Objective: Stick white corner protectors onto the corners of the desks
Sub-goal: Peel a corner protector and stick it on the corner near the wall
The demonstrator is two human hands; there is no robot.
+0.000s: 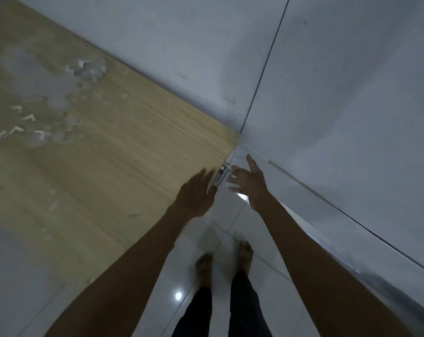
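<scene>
A person's left hand and right hand, both open and empty with fingers spread, reach along the desk edge toward its far corner by the wall. Spare corner protectors lie well apart on the desktop, apparently kept within reach.

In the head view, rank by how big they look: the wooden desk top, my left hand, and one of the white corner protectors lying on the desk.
1. wooden desk top
2. left hand
3. white corner protector, though it lies farther from the camera
</scene>
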